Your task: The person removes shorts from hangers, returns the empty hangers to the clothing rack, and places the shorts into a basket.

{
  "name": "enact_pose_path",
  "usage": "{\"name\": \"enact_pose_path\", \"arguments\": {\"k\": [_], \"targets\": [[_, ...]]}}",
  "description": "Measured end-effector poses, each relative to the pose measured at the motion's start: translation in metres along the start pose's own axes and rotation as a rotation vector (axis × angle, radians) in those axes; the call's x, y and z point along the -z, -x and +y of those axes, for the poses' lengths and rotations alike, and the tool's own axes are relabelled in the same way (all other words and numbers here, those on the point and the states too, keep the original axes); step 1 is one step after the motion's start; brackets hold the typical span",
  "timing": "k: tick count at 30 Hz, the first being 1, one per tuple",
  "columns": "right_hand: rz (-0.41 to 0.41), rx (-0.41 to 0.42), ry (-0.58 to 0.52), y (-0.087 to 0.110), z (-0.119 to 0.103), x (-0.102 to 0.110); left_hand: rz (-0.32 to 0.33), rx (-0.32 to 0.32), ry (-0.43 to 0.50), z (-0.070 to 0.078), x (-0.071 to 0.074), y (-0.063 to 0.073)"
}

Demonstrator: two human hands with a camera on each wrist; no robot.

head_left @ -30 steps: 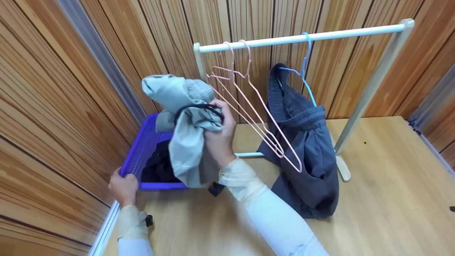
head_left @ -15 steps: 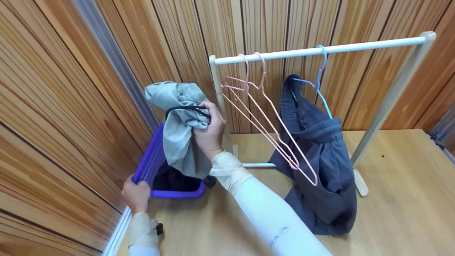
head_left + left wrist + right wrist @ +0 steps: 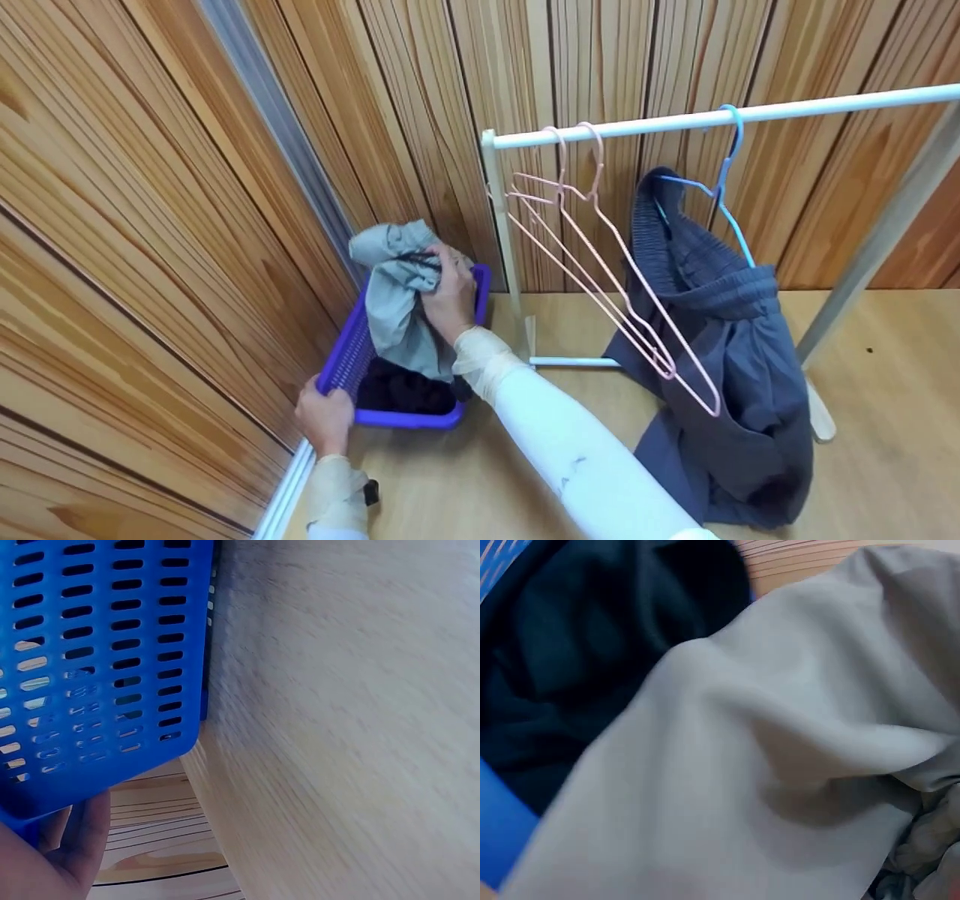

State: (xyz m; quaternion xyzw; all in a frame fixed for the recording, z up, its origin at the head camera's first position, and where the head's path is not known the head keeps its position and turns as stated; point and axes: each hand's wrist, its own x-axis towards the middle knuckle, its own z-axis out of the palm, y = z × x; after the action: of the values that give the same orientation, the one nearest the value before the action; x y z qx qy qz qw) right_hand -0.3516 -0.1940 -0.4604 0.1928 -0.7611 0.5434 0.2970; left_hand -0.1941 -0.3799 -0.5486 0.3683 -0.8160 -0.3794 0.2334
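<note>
In the head view my right hand (image 3: 450,291) grips a bunched pair of light grey-green drawstring pants (image 3: 394,311) by the gathered waistband, near the black cord. The pants hang over the purple plastic basket (image 3: 409,420), their lower folds overlapping its inside. Dark clothing (image 3: 405,388) lies at the basket's near end. My left hand (image 3: 325,414) holds the basket's near left corner, thumb over the rim. Through the left wrist view, fingers (image 3: 88,840) curl under the edge of the slotted basket wall. Pale cloth fills most of the right wrist view, hiding my right hand's grip.
Right of the basket stands a rack with a white rail (image 3: 660,124). Two pink hangers (image 3: 660,365) hang from it, plus a blue hanger (image 3: 726,163) carrying dark grey pants (image 3: 757,397). Wood-panelled walls (image 3: 150,187) meet in the corner behind the basket.
My right hand has lowered the grey-green pants toward the basket, uncovering its far right rim. My left hand keeps its hold on the corner. The head view has shifted, moving the rack rightward.
</note>
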Motion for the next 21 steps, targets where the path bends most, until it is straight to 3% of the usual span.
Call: {"name": "enact_pose_path", "arguments": {"k": [5,8,15,17,21], "targets": [[-0.215,-0.017,0.131,0.012,0.012,-0.002,-0.021,-0.014,-0.003,0.005,-0.006,0.002],[-0.395,-0.056,0.252,0.014,0.016,-0.002,-0.028,-0.015,0.006,0.009,-0.007,-0.001],[-1.027,-0.264,0.501,0.014,0.006,0.011,-0.033,0.001,0.019,0.01,0.0,-0.007],[-1.168,-0.298,0.542,0.013,-0.001,0.017,-0.03,0.003,0.02,0.009,0.001,-0.009],[-1.279,-0.317,0.567,0.012,-0.012,0.024,-0.022,-0.001,0.023,0.009,0.002,-0.011]]}}
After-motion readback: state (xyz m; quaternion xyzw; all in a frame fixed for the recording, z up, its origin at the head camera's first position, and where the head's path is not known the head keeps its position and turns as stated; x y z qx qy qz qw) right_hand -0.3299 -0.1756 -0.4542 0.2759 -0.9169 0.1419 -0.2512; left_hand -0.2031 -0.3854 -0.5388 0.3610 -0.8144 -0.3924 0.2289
